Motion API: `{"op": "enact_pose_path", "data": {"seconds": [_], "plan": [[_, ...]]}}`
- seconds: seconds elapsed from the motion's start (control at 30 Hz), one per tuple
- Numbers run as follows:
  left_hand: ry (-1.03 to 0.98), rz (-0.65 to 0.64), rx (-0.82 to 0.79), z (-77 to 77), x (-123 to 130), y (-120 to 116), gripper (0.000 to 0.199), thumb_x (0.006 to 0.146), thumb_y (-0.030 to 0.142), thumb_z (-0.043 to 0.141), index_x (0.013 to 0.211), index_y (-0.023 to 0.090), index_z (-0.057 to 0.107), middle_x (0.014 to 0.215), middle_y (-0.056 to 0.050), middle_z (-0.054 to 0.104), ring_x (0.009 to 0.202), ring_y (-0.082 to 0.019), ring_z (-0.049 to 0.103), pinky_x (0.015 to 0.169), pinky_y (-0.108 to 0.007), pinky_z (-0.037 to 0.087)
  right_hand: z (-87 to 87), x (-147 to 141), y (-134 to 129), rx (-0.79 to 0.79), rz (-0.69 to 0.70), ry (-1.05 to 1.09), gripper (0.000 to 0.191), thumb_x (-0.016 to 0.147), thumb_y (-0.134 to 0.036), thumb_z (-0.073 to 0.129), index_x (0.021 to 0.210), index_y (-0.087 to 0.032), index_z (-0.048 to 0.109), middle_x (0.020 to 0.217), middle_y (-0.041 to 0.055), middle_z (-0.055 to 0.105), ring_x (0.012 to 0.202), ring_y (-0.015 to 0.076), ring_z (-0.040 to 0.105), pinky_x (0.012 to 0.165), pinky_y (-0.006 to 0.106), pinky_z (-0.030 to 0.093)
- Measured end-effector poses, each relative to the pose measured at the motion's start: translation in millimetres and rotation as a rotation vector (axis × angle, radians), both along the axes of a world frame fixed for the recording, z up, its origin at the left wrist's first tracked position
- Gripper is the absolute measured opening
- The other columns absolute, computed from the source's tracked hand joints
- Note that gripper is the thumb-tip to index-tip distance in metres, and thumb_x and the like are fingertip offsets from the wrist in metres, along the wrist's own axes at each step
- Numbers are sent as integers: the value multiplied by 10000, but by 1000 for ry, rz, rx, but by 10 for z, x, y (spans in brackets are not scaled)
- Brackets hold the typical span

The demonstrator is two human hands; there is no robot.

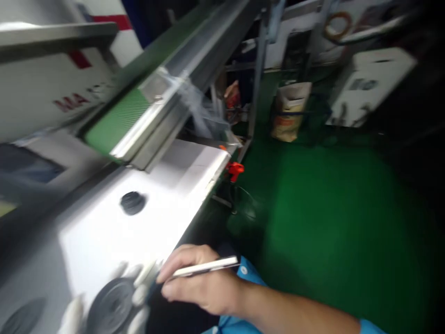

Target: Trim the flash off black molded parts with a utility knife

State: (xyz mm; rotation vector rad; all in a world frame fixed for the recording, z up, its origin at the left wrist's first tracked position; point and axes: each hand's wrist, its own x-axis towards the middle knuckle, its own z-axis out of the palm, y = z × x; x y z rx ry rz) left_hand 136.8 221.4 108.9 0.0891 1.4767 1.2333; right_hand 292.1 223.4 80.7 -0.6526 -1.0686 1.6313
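My left hand [138,287], in a white glove, grips a dark grey round disc [113,304] with a raised hub by its edge, low in the view. The fingers are blurred by motion. Close on its right is my bare right hand [205,283], closed around a slim white pen-like tool [208,266]. The tool's tip, toward the disc, is hidden by the fingers. Beyond both hands, a small stack of dark round parts [132,202] rests on the white sheet [156,222] of the worktable. Another dark round shape [24,316] lies blurred at the lower left.
A green conveyor belt [118,118] with a metal side rail slopes down over the table's far end. An orange-red handled tool [235,170] hangs by the table edge. On the green floor [313,195] stand a paper sack [292,111] and a white box-like unit [370,86].
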Motion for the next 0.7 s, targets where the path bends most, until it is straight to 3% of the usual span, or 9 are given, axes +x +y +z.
{"op": "enact_pose_path", "data": {"seconds": [0.1, 0.2, 0.3, 0.5, 0.7], "plan": [[-165, -22, 294, 146, -245, -176, 333, 785, 319, 519, 1076, 205, 635, 958, -126, 687, 683, -237, 634, 432, -282, 493, 93, -157, -16, -30, 37, 27, 215, 730, -218, 735, 935, -176, 682, 835, 19, 646, 675, 123, 599, 616, 230, 476], [-232, 72, 445, 22, -340, -259, 237, 804, 314, 552, 970, 183, 659, 881, -100, 678, 713, -210, 634, 483, -250, 491, 137, -434, -18, -68, 153, 52, 191, 734, -220, 746, 896, -180, 655, 812, 17, 651, 694, 133, 600, 633, 242, 473], [-226, 159, 507, -108, -478, -286, 269, 816, 397, 555, 915, 170, 660, 839, -74, 668, 708, -186, 638, 524, -229, 493, 119, -705, -33, -23, 212, -21, 111, 754, -232, 738, 804, -174, 657, 890, 38, 652, 796, 164, 602, 737, 285, 469], [-191, 194, 534, -161, -760, -401, 313, 802, 427, 580, 950, 160, 648, 822, -63, 665, 658, -168, 621, 552, -245, 494, 61, -1008, -39, -72, 215, -271, 240, 841, -354, 655, 1001, -187, 590, 775, 42, 663, 719, 166, 598, 691, 298, 483], [-343, 91, 571, -204, -888, -359, 336, 847, 416, 516, 1007, 154, 652, 917, -85, 662, 814, -205, 633, 646, -264, 523, 68, -1084, 8, -47, 168, -348, 209, 825, -365, 670, 903, -190, 587, 717, 17, 630, 678, 151, 570, 635, 269, 469]]}}
